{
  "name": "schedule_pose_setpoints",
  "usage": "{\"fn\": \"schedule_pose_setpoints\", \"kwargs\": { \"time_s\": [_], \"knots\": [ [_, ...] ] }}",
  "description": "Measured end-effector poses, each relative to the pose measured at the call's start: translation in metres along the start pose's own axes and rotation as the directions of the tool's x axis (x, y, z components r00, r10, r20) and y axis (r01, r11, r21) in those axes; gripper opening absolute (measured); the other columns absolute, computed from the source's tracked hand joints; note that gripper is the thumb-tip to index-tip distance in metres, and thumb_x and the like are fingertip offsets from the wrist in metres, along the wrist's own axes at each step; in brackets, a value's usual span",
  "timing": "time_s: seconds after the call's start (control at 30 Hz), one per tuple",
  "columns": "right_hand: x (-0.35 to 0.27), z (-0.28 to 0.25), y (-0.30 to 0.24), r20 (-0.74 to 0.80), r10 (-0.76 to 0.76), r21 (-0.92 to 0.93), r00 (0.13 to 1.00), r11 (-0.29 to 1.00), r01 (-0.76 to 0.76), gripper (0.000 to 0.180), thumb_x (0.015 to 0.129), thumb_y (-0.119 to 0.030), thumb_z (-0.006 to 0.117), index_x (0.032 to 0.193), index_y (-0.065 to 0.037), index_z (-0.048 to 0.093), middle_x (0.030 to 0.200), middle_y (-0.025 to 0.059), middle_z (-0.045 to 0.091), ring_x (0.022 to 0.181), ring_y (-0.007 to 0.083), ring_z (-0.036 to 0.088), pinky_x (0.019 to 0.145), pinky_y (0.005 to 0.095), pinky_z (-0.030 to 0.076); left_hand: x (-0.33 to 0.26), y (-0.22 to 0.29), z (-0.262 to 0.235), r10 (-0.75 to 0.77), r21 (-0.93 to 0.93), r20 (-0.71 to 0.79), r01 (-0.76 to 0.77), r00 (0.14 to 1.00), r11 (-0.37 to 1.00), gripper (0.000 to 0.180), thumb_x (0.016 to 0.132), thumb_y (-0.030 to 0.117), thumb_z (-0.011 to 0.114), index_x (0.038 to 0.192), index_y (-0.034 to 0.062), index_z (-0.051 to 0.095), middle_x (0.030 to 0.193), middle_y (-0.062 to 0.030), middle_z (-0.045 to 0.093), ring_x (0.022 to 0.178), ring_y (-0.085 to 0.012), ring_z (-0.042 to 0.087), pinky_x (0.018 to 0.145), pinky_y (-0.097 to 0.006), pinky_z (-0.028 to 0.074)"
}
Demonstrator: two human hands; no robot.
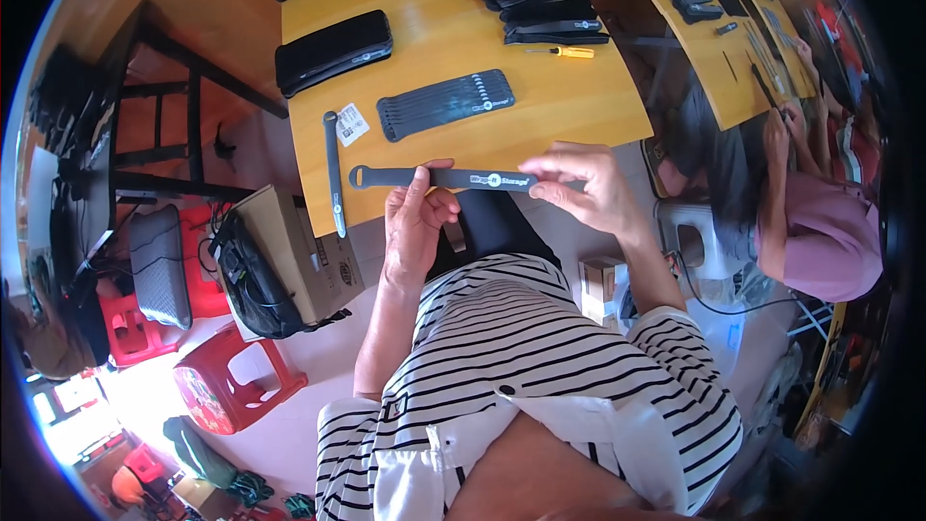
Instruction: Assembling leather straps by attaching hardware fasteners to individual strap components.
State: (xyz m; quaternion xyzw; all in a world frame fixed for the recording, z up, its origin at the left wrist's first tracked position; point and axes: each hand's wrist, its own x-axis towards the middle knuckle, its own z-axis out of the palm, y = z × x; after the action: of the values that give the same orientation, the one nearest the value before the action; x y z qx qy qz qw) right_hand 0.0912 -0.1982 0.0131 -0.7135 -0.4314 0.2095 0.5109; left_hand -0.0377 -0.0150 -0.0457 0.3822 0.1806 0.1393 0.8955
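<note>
Starting at our left hand [417, 222], we see it closed on the dark strap [453, 178]: the thumb stands up across the front of the strap and the fingers curl behind it, a little way in from the looped end that pokes out to the left of that hand. We judge this the weaker of the two holds, because the free looped end hangs past the thumb with nothing under it; if the thumb slackens, that end could sag or twist, and the strap could swing down toward the table edge [328, 222] just in front of the hand.

Between the hands the strap runs level and flat, held just above the near edge of the wooden table. It is a long, narrow, grey-black band with a slot or ring at its left end and a small pale label near the middle.

Our right hand [590, 188] pinches the other end, fingertips on top and thumb beneath. A pull from this side, we think, could slide the band out of the left thumb's grip.

Beyond the left hand a single loose strap [334, 174] lies along the table edge, and further out a fanned bundle of straps [446, 102] lies flat; a slipped strap could land among them and get mixed in.
</note>
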Motion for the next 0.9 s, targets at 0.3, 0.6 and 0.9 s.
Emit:
{"fn": "schedule_pose_setpoints", "kwargs": {
  "time_s": [0.3,0.6,0.9],
  "knots": [
    [-0.002,0.022,0.035,-0.028,0.467,0.431,0.884,0.803,-0.411,0.02,0.081,-0.007,0.064,0.097,0.005,0.06,0.07,0.0072,0.06,0.056,0.0099,0.058,0.052,0.0212,0.049,0.006,-0.014,-0.003,0.044,0.019,-0.077,-0.043,0.996,0.999,0.032,0.095,0.024,0.043,0.105,-0.0028,0.058,0.069,-0.0082,0.062,0.06,-0.0111,0.062,0.058,-0.021,0.053],
    [-0.001,0.009,0.072,-0.176,0.497,0.488,0.85,0.794,-0.364,0.011,0.078,-0.01,0.067,0.082,0.0,0.065,0.064,0.0043,0.06,0.049,0.0065,0.055,0.046,0.0183,0.047,0.012,-0.009,-0.047,0.084,-0.06,-0.212,-0.099,0.974,0.993,0.025,0.092,0.016,0.049,0.105,-0.0025,0.058,0.088,-0.0083,0.064,0.068,-0.011,0.063,0.062,-0.023,0.055],
    [0.038,0.012,0.126,-0.35,0.438,0.361,0.828,0.879,-0.312,0.014,0.073,-0.01,0.073,0.078,0.0,0.064,0.061,0.0002,0.058,0.051,0.0038,0.049,0.045,0.017,0.038,0.047,0.0,-0.065,0.206,0.43,-0.337,-0.045,0.919,0.902,0.016,0.083,0.009,0.061,0.095,-0.0023,0.062,0.074,-0.0059,0.063,0.06,-0.0098,0.061,0.056,-0.02,0.052]
  ]
}}
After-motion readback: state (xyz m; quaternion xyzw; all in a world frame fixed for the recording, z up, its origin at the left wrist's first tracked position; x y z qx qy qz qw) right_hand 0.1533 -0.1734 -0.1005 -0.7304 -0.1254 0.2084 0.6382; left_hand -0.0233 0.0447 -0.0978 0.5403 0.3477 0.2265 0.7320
